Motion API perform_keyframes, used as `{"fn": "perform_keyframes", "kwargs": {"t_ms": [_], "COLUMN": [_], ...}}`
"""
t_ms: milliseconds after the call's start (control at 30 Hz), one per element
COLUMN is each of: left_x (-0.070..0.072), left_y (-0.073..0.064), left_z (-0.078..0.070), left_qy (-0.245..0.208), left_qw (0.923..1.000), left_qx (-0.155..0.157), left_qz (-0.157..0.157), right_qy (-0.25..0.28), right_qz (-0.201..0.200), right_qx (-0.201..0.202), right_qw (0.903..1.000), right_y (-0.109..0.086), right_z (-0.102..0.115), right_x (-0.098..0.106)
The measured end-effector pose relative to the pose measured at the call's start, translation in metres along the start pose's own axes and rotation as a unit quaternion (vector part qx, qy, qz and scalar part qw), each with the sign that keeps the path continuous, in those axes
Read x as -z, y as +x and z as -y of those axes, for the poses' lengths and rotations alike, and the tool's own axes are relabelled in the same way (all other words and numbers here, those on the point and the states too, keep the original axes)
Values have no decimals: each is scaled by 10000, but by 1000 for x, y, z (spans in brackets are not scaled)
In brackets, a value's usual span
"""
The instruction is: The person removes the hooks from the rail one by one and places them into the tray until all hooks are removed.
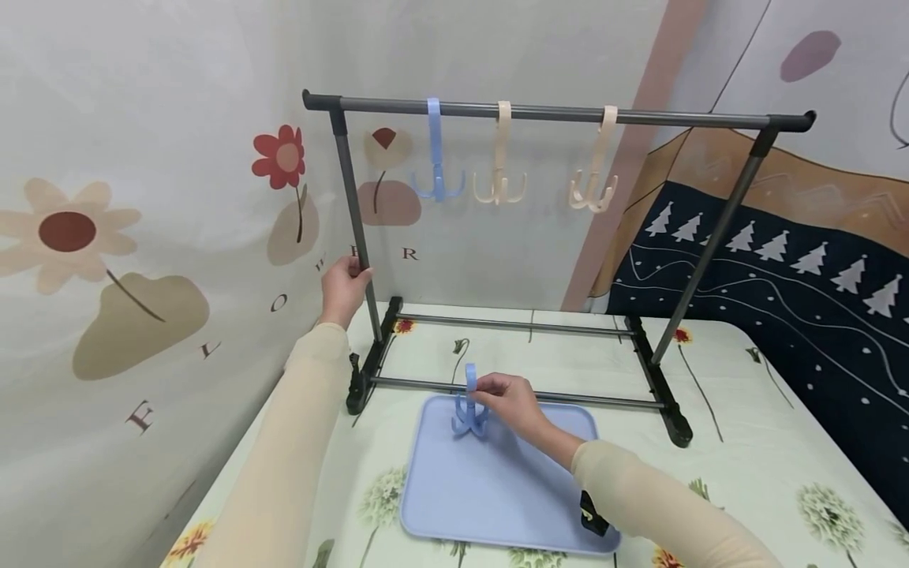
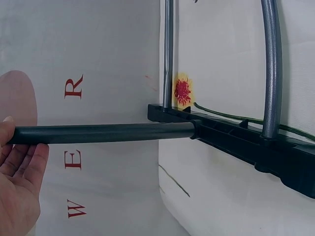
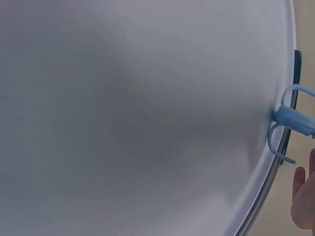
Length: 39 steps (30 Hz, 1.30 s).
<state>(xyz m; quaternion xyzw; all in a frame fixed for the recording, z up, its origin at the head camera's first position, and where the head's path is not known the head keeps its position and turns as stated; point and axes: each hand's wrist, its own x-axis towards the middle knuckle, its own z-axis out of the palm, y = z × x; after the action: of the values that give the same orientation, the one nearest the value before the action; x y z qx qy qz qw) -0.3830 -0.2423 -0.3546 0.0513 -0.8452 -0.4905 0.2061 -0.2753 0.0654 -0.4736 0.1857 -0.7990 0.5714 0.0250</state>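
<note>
- Backdrop (image 1: 234,63) with printed flowers stands close by the left hand (image 1: 344,290), so I'd say an elbow has little room to swing on that side.
- Fingers and thumb of that hand grip the left post (image 1: 353,201), a straight tube that looks stiff and smooth, likely to slide in a loose grasp but a sensible place to steady the rack.
- Up on the crossbar (image 1: 554,113), toward its left end, is a hanging blue hook (image 1: 435,142), its prongs well above the hands.
- Low down, the held blue hook (image 1: 469,424) stands roughly upright at the back left of the tray (image 1: 490,497); whether its prongs touch the tray I can't tell. The right hand (image 1: 514,406) pinches its stem toward the top. I'd take it for light, stiff plastic, the thin curved prongs likeliest to catch or snap, so the stem is the part to hold.
- The tray's raised rim and the lower front rail (image 1: 589,400) just behind it are edges to mind; a straight lift should spare the prongs a knock.
- Farther along hang one cream hook (image 1: 502,142) and a second cream hook (image 1: 604,146), a gap between them.
- Past those, the bar runs on to the right post (image 1: 717,237), its widest gap, and the tabletop (image 1: 767,473) spreads out beyond, giving elbow room.
</note>
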Motion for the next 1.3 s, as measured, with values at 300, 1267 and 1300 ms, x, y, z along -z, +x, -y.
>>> {"fn": "perform_keyframes", "kwargs": {"t_ms": [300, 1267, 1300], "left_x": [5, -1, -1], "left_y": [-1, -3, -4], "left_z": [0, -3, -3], "left_qy": [60, 174, 157], "left_qw": [10000, 9998, 9999], "left_qx": [-66, -55, -48], "left_qz": [3, -18, -22], "right_qy": [-394, -87, -63], "right_qz": [348, -1302, -1381], "right_qx": [103, 537, 551], "right_qw": [9986, 9900, 9889], "right_y": [-12, 16, 18], "right_z": [5, 68, 71], "right_x": [9, 94, 97]}}
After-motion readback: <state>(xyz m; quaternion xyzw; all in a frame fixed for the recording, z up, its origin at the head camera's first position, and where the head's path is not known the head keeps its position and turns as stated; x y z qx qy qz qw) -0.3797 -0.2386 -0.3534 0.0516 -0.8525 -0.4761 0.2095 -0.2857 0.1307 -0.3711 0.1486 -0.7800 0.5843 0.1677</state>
